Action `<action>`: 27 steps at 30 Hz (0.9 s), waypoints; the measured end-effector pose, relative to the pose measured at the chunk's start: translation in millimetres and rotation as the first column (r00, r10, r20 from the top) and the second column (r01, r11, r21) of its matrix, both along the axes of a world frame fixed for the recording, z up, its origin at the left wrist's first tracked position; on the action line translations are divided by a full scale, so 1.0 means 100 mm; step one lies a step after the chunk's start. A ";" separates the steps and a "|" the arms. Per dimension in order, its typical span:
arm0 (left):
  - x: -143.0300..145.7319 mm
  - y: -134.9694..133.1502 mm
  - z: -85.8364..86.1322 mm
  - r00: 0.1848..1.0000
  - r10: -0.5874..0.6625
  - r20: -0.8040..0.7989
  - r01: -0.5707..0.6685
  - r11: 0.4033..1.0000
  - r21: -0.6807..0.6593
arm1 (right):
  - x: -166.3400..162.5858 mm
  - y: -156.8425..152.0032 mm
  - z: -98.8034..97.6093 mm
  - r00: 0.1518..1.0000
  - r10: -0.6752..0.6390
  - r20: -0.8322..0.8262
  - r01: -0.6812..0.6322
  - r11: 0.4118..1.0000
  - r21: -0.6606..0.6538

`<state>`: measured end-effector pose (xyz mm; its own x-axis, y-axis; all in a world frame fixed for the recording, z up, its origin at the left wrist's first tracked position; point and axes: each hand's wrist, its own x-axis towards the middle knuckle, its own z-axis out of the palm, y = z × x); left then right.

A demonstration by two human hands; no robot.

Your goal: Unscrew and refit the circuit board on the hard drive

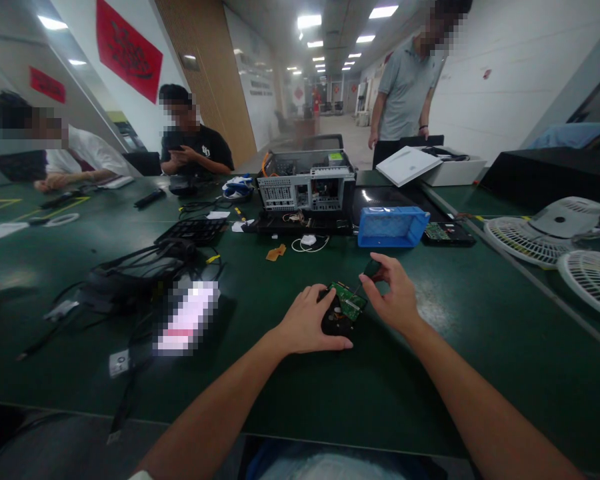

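A black hard drive (336, 325) lies on the green tabletop in front of me, its green circuit board (350, 304) facing up. My left hand (303, 321) grips the drive from the left, fingers over its far side and thumb along the near edge. Between the thumb and fingers of my right hand (397, 297) is a small screwdriver (373, 269) with a dark green handle. Its thin shaft slants down to the right edge of the circuit board; the exact tip contact is too small to make out.
Beyond the drive stand an open computer case (305, 190) and a blue plastic bin (394, 228). Another bare-board drive (447, 233) and white fan parts (530, 240) lie right. Left are a lit phone (187, 317) and black straps with cables (130, 273). Several people are across the table.
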<state>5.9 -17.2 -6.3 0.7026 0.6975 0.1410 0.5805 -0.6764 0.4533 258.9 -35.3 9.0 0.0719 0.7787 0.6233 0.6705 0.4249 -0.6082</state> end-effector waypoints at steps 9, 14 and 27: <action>0.00 -0.01 -0.02 1.000 0.018 0.018 -0.018 1.000 -0.004 | 0.00 -0.04 0.01 1.000 0.028 -0.003 -0.028 0.999 0.020; 0.03 -0.05 0.04 0.999 0.030 -0.040 -0.031 0.999 -0.025 | -0.01 -0.03 -0.02 0.999 0.028 -0.023 -0.027 0.998 0.049; 0.06 -0.07 0.15 0.990 0.035 -0.136 -0.040 0.999 -0.037 | -0.08 -0.02 -0.04 1.000 0.012 -0.007 -0.010 0.985 0.173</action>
